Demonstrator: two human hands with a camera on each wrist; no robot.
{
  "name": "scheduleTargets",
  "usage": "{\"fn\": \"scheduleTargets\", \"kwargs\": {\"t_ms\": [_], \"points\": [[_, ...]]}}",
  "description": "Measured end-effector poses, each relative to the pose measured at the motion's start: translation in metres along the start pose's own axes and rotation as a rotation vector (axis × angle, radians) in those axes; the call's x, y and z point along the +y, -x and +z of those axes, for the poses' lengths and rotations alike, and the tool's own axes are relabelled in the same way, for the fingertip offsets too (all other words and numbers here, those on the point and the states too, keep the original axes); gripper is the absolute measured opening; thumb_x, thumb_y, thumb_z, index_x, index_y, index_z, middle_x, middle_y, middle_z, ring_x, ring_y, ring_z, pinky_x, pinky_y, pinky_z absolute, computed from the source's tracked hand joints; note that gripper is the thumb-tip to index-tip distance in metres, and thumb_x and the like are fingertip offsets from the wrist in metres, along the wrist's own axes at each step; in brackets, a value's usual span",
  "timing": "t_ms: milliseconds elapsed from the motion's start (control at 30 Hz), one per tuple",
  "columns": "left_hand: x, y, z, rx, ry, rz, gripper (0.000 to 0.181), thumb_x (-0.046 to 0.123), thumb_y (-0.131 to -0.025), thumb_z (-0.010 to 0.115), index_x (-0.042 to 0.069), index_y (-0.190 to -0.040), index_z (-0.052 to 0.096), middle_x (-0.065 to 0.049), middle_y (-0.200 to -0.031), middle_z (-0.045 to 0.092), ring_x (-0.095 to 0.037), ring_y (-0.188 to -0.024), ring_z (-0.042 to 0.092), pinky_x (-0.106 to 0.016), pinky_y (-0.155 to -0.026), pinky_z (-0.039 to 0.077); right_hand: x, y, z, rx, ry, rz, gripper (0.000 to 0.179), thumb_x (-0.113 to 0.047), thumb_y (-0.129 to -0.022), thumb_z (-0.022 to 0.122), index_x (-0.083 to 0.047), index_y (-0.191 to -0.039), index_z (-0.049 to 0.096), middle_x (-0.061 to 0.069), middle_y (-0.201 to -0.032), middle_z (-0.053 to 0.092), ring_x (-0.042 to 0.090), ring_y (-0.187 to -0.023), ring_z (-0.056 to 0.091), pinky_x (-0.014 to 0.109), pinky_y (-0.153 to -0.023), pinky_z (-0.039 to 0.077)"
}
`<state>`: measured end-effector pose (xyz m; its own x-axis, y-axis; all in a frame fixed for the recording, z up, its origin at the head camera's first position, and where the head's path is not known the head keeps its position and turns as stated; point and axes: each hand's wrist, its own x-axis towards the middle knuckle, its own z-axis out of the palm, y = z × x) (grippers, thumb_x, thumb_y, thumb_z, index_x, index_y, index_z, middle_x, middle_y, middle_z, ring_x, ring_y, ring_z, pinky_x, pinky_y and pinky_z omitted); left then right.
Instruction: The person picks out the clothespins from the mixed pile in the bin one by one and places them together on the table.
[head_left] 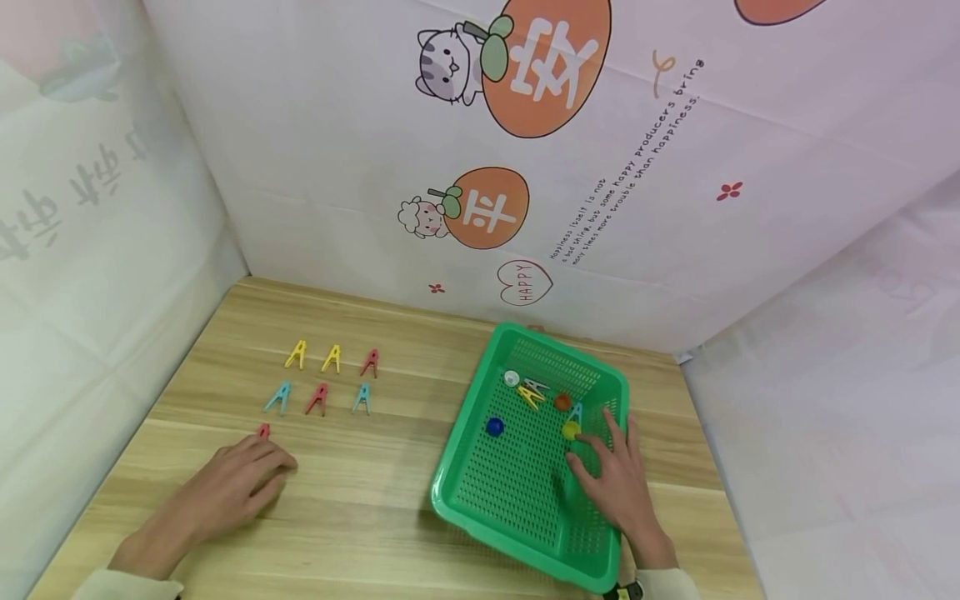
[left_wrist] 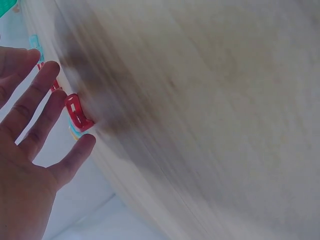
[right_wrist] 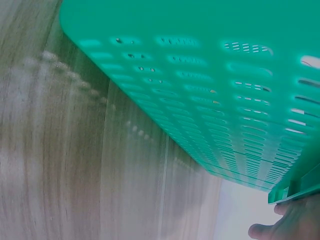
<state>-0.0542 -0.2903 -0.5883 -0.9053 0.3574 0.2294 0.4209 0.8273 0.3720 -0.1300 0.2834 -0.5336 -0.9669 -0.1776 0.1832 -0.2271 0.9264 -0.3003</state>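
My left hand (head_left: 238, 482) lies on the table (head_left: 375, 500), fingers relaxed and gripping nothing, just beside a red clip (head_left: 264, 430); whether they touch it I can't tell. Beyond, six more clips (head_left: 321, 392) sit in two rows of three, so seven lie out and the laying-out looks well along to me. To their right, the green basket (head_left: 470, 408) still contains three: a pale clip (head_left: 536, 385), a yellow clip (head_left: 529, 397) and a blue clip (head_left: 576, 412), among four caps (head_left: 495, 427). My right hand (head_left: 618, 482) reaches over its right wall, thumb and forefinger parted near the yellow cap (head_left: 571, 430), apparently grasping nothing.
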Motion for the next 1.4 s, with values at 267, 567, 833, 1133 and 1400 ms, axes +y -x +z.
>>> {"fn": "scheduleTargets", "kwargs": {"t_ms": [267, 567, 833, 1133, 1400], "points": [[0.007, -0.004, -0.009, 0.014, -0.02, 0.002, 0.023, 0.015, -0.094, 0.083, 0.022, -0.114, 0.077, -0.002, -0.121, 0.077, -0.035, -0.119, 0.07, -0.066, -0.096, 0.057, 0.0, 0.001, 0.001, 0.0, -0.004, 0.002, 0.042, -0.038, -0.102, 0.075, -0.006, -0.127, 0.078, 0.028, -0.174, 0.032, 0.06, -0.164, 0.008, 0.082, -0.123, 0.023], [0.015, -0.02, -0.016, 0.109, -0.047, 0.06, 0.025, 0.015, -0.09, 0.085, 0.022, -0.113, 0.078, -0.001, -0.118, 0.078, -0.028, -0.113, 0.071, -0.059, -0.092, 0.06, 0.0, 0.001, 0.001, -0.01, -0.013, 0.006, 0.042, -0.038, -0.102, 0.074, -0.004, -0.128, 0.077, 0.028, -0.174, 0.031, 0.06, -0.164, 0.007, 0.08, -0.124, 0.022], [0.034, -0.046, -0.02, 0.055, 0.047, 0.045, 0.021, 0.018, -0.098, 0.08, 0.023, -0.118, 0.077, 0.0, -0.124, 0.077, -0.03, -0.122, 0.07, -0.063, -0.104, 0.056, 0.001, 0.002, -0.001, -0.024, -0.004, 0.002, 0.041, -0.038, -0.103, 0.073, -0.007, -0.129, 0.077, 0.028, -0.174, 0.031, 0.061, -0.164, 0.007, 0.083, -0.122, 0.024], [0.07, -0.097, -0.023, -0.021, 0.096, 0.064, 0.018, 0.024, -0.105, 0.073, 0.02, -0.123, 0.077, 0.001, -0.128, 0.076, -0.029, -0.129, 0.069, -0.064, -0.114, 0.051, 0.0, 0.002, -0.002, -0.023, -0.02, -0.007, 0.041, -0.037, -0.103, 0.073, -0.006, -0.129, 0.077, 0.028, -0.173, 0.033, 0.06, -0.164, 0.004, 0.083, -0.123, 0.02], [0.108, -0.145, -0.013, -0.01, 0.09, 0.146, 0.019, 0.025, -0.105, 0.075, 0.018, -0.122, 0.077, 0.002, -0.126, 0.078, -0.024, -0.125, 0.071, -0.051, -0.106, 0.058, 0.0, 0.003, -0.003, -0.028, -0.055, -0.033, 0.038, -0.034, -0.102, 0.075, -0.006, -0.128, 0.077, 0.027, -0.172, 0.036, 0.06, -0.165, 0.002, 0.084, -0.123, 0.018]]}}
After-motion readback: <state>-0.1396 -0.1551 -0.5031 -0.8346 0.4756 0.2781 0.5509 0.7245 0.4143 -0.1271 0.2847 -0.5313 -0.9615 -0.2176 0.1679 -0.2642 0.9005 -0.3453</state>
